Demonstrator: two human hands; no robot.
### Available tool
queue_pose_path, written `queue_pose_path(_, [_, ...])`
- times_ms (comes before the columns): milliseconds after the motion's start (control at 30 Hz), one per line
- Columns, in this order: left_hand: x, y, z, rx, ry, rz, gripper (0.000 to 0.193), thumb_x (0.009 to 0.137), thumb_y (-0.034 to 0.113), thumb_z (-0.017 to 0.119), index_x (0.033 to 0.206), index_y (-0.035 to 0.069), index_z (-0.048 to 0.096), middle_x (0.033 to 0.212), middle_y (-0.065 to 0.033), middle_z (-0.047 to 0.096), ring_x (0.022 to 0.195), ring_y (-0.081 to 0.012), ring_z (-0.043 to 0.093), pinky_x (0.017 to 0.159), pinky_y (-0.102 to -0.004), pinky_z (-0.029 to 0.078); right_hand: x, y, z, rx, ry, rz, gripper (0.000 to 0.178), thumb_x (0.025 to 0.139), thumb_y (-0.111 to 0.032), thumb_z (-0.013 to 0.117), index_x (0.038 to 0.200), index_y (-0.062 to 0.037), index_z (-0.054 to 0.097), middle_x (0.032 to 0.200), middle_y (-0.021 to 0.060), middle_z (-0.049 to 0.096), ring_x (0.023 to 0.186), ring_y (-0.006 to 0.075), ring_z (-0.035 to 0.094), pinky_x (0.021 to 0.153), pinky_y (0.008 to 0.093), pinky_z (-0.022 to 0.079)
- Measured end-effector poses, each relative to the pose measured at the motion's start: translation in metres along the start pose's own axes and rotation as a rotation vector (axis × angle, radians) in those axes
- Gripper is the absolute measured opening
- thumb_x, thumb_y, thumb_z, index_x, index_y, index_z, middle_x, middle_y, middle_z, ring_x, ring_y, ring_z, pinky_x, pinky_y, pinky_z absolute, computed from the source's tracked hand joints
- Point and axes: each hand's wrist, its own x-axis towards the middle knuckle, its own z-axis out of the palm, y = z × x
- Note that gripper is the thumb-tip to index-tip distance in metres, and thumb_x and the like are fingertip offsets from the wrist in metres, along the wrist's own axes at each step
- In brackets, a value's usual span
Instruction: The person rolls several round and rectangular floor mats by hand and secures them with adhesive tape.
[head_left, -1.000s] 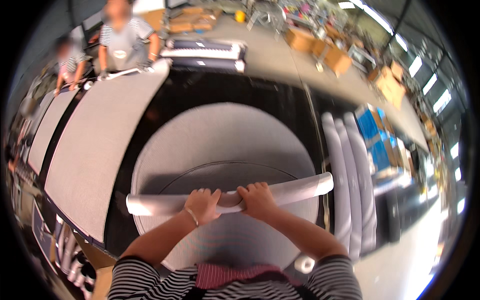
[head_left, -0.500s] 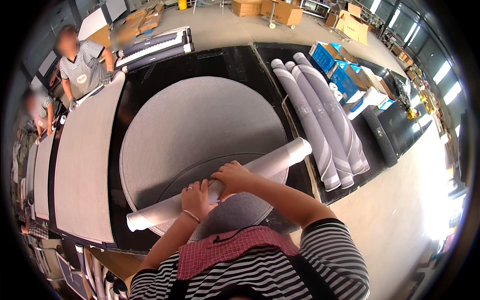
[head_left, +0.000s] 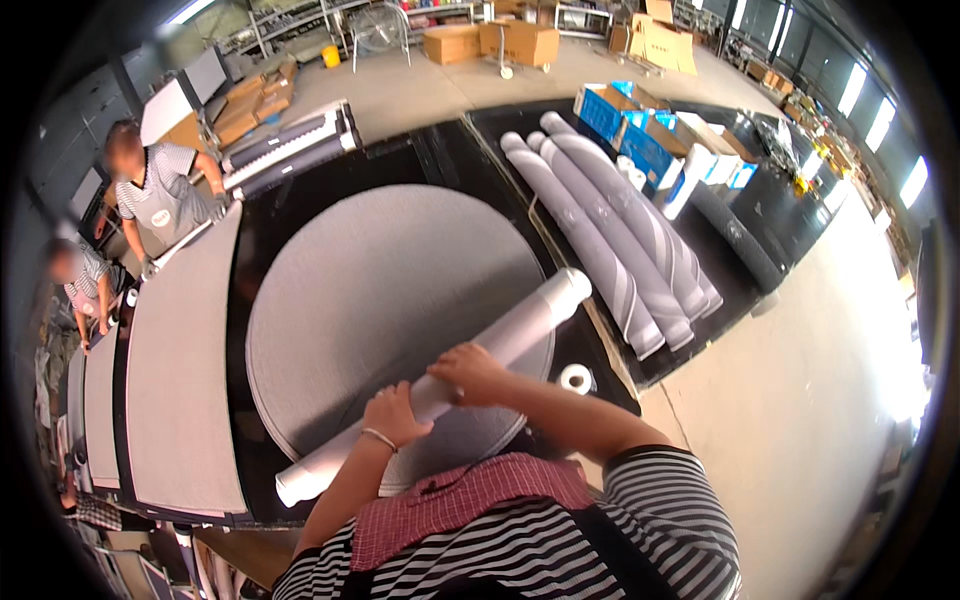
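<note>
A rolled-up rug, pale grey with whitish ends, lies slantwise in front of me, its far end up to the right. My left hand is closed over its middle, and my right hand grips it just further along. Under the roll is a large round grey rug, spread flat on a black table. Forearms and roll hide the near part of the round rug. Close to my right forearm stands a small white roll with a hollow core.
Several wrapped rug rolls lie on the right-hand table, near blue boxes and a dark roll. Leftward is a long flat grey rug, where a co-worker bends over its far end. Another person stands further left.
My view has tilted upward and shifted. The rolled rug has slid a little to the right at its near end, both hands still on it. The small white roll now shows beside my right forearm.
</note>
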Motion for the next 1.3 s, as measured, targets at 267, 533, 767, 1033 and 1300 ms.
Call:
queue_pose_path(267, [-0.003, -0.004, 0.000, -0.066, 0.041, 0.038, 0.073, 0.062, 0.045, 0.083, 0.117, 0.004, 0.056, 0.110, -0.0191, 0.065, 0.102, -0.0366, 0.064, 0.089, -0.0462, 0.052, -0.146, 0.090, -0.092, -0.026, -0.118, 0.578, 0.032, 0.077, -0.019, 0.067, 0.104, -0.0012, 0.068, 0.102, 0.0229, 0.068, 0.099, 0.0378, 0.066, 0.083, 0.0449, 0.051])
queue_pose_path(533, [-0.004, -0.007, -0.005, -0.081, 0.000, 0.020, 0.071, 0.064, 0.044, 0.082, 0.118, 0.005, 0.057, 0.107, -0.0182, 0.065, 0.103, -0.0357, 0.063, 0.090, -0.0451, 0.052, -0.172, 0.101, -0.062, 0.017, -0.285, 0.813, 0.027, 0.075, -0.022, 0.070, 0.096, -0.0062, 0.075, 0.091, 0.0194, 0.071, 0.089, 0.0361, 0.069, 0.082, 0.0420, 0.053])
queue_pose_path(767, [-0.003, -0.013, 0.005, -0.103, 0.008, 0.005, 0.070, 0.063, 0.043, 0.081, 0.117, 0.005, 0.059, 0.108, -0.0183, 0.065, 0.104, -0.0343, 0.064, 0.090, -0.0443, 0.052, -0.046, 0.023, -0.056, 1.017, 0.235, 0.414, 0.037, 0.084, -0.014, 0.071, 0.116, 0.0024, 0.064, 0.103, 0.0076, 0.069, 0.092, 0.0150, 0.066, 0.081, 0.0299, 0.053])
queue_pose_path(1033, [-0.002, -0.013, -0.006, -0.147, 0.013, 0.030, 0.070, 0.067, 0.048, 0.080, 0.118, 0.003, 0.059, 0.109, -0.0186, 0.066, 0.103, -0.0344, 0.064, 0.091, -0.0440, 0.051, 0.061, -0.007, 0.032, 0.691, 0.413, 0.340, 0.019, 0.081, -0.015, 0.069, 0.094, -0.0010, 0.071, 0.082, 0.0123, 0.070, 0.077, 0.0199, 0.067, 0.071, 0.0340, 0.052])
queue_pose_path(1300, [0.026, -0.034, 0.009, -1.274, 0.037, -0.149, 0.035, 0.085, 0.024, 0.075, 0.106, -0.002, 0.064, 0.100, -0.0083, 0.069, 0.092, -0.0154, 0.064, 0.085, -0.0319, 0.052, 0.060, -0.013, 0.035, 0.576, 0.451, 0.411, 0.018, 0.082, -0.015, 0.069, 0.095, -0.0025, 0.072, 0.090, 0.0145, 0.073, 0.084, 0.0251, 0.071, 0.076, 0.0345, 0.053])
